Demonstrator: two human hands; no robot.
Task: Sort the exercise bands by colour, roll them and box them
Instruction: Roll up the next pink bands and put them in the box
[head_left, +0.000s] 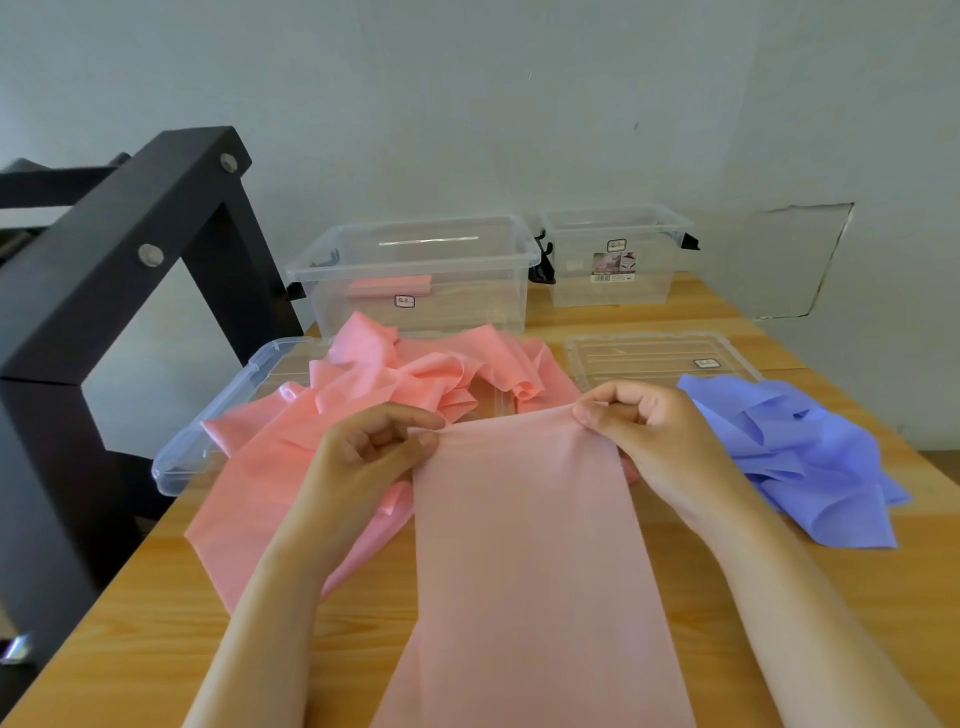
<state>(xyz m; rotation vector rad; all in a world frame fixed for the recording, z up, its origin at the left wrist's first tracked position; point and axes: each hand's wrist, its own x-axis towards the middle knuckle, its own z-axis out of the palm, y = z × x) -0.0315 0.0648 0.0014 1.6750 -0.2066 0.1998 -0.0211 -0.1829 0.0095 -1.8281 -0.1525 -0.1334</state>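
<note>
Wooden table (156, 597), smooth, flat pale-pink band (524, 545)

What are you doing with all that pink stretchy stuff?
A person is sorting exercise bands. The left hand and right hand each pinch a far corner of one pink band laid flat on the table, probably to start rolling it. A pink pile lies behind it and a blue pile to the right. One pink roll already sits in the clear box.
</note>
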